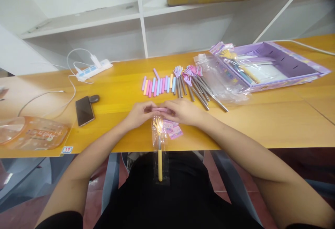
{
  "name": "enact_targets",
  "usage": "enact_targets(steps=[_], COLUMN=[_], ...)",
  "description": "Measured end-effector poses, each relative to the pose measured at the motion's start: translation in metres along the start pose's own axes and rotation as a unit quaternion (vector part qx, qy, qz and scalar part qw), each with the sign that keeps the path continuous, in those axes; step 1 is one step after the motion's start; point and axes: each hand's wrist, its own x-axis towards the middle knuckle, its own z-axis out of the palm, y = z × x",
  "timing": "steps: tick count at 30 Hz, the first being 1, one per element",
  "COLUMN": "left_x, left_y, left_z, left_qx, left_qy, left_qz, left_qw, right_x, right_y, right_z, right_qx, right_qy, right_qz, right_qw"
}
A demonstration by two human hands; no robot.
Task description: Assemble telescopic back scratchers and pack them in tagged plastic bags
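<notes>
Clear plastic bag [164, 159] holding a yellow hand-shaped stick [159, 161] hangs well left of the purple box [290, 62]. My left fingers [148, 105] and right fingers [169, 105] pinch a pink card [160, 109] atop it, seemingly fitting it; next calls for even pressure.

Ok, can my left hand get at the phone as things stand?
Probably yes, once the left hand lets go of the bag's pink top: the phone lies to that hand's left on the table, with nothing visible standing between.
</notes>
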Motion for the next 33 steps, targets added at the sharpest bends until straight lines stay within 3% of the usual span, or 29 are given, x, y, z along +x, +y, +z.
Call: enact_targets(steps=[6,12,18,20,22,25,28,33], left_x=[-0.002,-0.002,-0.001,0.001,0.004,0.009,0.013,0.014], left_y=[0.002,0.005,0.009,0.009,0.009,0.008,0.008,0.009], left_z=[-0.002,-0.002,0.004,0.004,0.002,-0.003,-0.006,-0.005], left_qx=[0.017,-0.031,-0.113,-0.166,-0.218,-0.283,-0.310,-0.331], left_qy=[0.011,-0.058,-0.101,-0.052,0.043,0.159,0.200,0.209], left_qz=[-0.012,-0.022,-0.063,-0.059,-0.057,-0.059,-0.051,-0.030], left_qw=[1.000,0.998,0.987,0.983,0.973,0.944,0.928,0.920], right_x=[0.001,0.000,0.001,0.003,0.005,0.007,0.008,0.009], right_y=[-0.004,0.001,0.003,0.003,0.003,0.004,0.003,0.004], right_z=[-0.004,-0.007,-0.004,-0.001,0.001,0.002,0.001,0.000], right_qx=[0.046,0.113,0.195,0.303,0.433,0.529,0.533,0.518], right_qy=[-0.020,-0.056,-0.036,-0.019,-0.031,-0.135,-0.196,-0.147], right_qz=[0.022,0.012,0.042,0.083,0.128,0.180,0.199,0.206], right_qw=[0.999,0.992,0.979,0.949,0.891,0.818,0.799,0.817])
